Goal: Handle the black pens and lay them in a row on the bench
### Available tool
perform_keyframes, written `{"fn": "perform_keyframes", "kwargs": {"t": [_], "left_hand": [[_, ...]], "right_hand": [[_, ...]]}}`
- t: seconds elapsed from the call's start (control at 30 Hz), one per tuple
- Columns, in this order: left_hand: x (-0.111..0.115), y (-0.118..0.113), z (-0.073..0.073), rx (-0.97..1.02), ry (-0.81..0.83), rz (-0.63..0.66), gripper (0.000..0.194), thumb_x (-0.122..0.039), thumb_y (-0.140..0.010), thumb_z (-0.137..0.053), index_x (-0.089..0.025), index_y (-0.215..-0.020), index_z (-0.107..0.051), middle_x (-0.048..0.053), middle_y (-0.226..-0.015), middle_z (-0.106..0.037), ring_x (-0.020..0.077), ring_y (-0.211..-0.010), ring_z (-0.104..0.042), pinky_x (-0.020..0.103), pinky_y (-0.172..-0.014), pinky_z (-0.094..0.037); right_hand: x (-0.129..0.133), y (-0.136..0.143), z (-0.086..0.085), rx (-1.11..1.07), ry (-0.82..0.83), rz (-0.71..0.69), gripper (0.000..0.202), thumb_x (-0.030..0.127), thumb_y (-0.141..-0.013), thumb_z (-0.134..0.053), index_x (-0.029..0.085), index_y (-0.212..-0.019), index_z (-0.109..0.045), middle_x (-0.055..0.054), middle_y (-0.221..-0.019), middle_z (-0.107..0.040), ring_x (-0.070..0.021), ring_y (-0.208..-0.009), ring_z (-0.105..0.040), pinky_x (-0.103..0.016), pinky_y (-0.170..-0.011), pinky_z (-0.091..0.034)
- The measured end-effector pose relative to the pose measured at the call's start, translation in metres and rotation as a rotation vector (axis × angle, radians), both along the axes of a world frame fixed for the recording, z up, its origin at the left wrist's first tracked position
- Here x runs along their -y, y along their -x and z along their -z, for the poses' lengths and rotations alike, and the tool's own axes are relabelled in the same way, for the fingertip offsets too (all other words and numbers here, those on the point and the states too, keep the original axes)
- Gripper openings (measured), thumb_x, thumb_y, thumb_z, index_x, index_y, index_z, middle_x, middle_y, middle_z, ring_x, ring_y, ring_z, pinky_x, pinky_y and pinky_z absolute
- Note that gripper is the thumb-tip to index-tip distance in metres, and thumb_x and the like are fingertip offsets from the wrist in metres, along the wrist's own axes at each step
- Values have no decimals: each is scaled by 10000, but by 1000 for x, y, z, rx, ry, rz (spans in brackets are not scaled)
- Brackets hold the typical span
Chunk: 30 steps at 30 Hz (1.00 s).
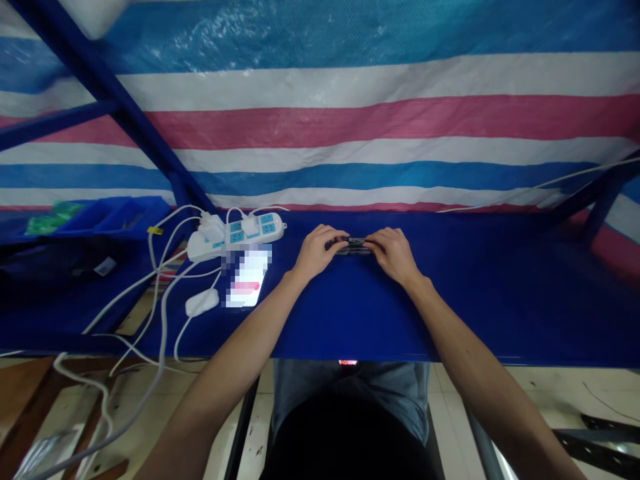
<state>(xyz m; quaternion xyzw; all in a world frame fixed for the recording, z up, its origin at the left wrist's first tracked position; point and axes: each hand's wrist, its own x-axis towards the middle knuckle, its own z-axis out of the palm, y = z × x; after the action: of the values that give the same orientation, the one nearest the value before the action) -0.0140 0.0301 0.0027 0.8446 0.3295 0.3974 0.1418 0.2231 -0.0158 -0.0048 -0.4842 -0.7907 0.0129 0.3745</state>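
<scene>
Near the back of the blue tabletop [350, 313], my left hand [319, 251] and my right hand [394, 253] face each other. Between them lies a small stack of dark grey, narrow flat pieces [356, 245], whose exact kind I cannot make out. My left thumb and fingers pinch the left end of the stack. At the right end, my right thumb and fingertips close on it the same way. The ends of the pieces are hidden by my fingers.
A white power strip [273, 228] with plugs lies left of my hands. Below it are a lit phone [246, 280] and a white device [202, 303] with cables. Blue bins [117, 217] stand far left. A striped tarp [380, 127] hangs behind the table.
</scene>
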Motion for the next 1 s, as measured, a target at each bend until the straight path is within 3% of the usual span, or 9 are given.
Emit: {"fn": "perform_keyframes", "kwargs": {"t": [0.2, 0.43, 0.53, 0.7, 1.0], "left_hand": [[1, 0, -1, -57, 17, 18, 255, -325, -1060, -539, -212, -983, -754, 40, -965, -749, 204, -921, -625, 373, -865, -504], [0, 0, -1, 7, 1, 26, 57, -248, -966, -697, -221, -997, -735, 31, -959, -735, 197, -903, -622, 361, -855, -513], [2, 0, -2, 1, 10, 0, 181, -318, -928, -753, -233, -1087, -731, 33, -989, -734, 208, -941, -615, 373, -876, -522], [2, -1, -2, -52, -6, 12, 229, -360, -1035, -585, -211, -984, -752, 54, -995, -733, 217, -961, -606, 400, -896, -523], [-4, 4, 4, 13, -114, 29, 166, -286, -1006, -635, -234, -1034, -790, 55, -994, -727, 217, -932, -601, 408, -853, -532]], "right_hand": [[0, 1, 2, -35, -27, 20, 92, 293, -986, -639, 210, -974, -676, -56, -931, -723, -244, -879, -632, -378, -799, -378], [0, 2, 2, 26, 1, -9, 181, 320, -1031, -576, 212, -981, -713, -65, -946, -751, -251, -876, -634, -387, -791, -372], [1, 3, 2, 8, -9, 9, 163, 326, -1022, -590, 214, -982, -701, -69, -966, -743, -253, -881, -619, -389, -790, -378], [1, 2, 1, -36, -49, 26, 116, 321, -995, -624, 218, -981, -678, -68, -933, -711, -254, -877, -587, -391, -789, -395], [1, 3, 1, 41, -8, 22, 262, 332, -1059, -514, 213, -950, -720, -62, -882, -724, -239, -836, -604, -378, -759, -366]]}}
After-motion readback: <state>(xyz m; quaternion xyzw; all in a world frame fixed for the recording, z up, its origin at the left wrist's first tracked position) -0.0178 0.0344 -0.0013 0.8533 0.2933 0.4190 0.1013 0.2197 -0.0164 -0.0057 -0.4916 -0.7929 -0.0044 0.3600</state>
